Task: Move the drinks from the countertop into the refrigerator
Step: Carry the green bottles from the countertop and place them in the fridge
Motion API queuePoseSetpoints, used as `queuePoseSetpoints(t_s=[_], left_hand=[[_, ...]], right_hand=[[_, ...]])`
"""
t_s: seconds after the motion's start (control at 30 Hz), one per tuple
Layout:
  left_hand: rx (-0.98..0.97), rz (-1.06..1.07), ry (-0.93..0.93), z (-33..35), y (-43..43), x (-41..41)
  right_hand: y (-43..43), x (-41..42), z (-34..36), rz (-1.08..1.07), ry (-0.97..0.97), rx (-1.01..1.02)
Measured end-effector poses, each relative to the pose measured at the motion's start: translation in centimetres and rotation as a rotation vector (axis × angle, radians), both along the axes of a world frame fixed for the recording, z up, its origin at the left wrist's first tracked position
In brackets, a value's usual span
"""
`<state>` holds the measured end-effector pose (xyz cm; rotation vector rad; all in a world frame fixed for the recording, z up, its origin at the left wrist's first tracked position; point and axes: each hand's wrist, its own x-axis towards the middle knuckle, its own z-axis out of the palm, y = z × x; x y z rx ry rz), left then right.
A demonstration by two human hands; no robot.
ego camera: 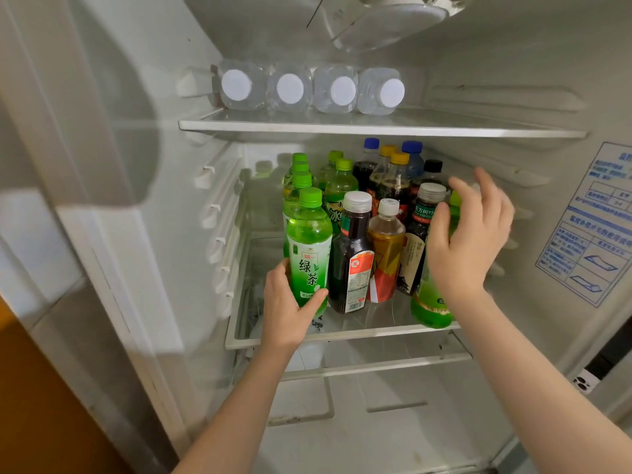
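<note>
Refrigerator (478,80) interior fills the view: white walls, scuffed and spotted in places. A blue-printed label (588,220) is stuck to the right inner wall. To the left is a pale grey wall (37,268) with tile-like joints. An orange-brown surface (41,405) occupies the lower-left corner; floor or furniture undetermined. Lighting soft, even.

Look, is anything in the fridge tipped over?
Nothing is spilled. Four water bottles on the top shelf lie on their sides, caps outward; the other drinks stand upright, like the green tea bottle the left hand grips. The green bottle the right hand holds looks tilted at the lower shelf's front edge.
</note>
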<state>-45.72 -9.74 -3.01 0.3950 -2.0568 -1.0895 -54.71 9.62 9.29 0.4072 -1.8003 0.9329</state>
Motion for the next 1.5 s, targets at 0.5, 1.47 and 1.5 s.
queuePoseSetpoints(t_s=[0.5,1.47,1.5], left_hand=[[-0.042,-0.003,0.013,0.2,0.1,0.0],[0.443,-0.344,0.053,1.3,-1.2,-2.1],[0.438,-0.340,0.057,1.3,-1.2,-2.1]], right_hand=[[-6.8,3.1,0.3,0.407,-0.172,0.296],[-6.8,1.2,-1.2,0.440,-0.097,0.287],[-6.8,1.2,-1.2,0.440,-0.097,0.286]])
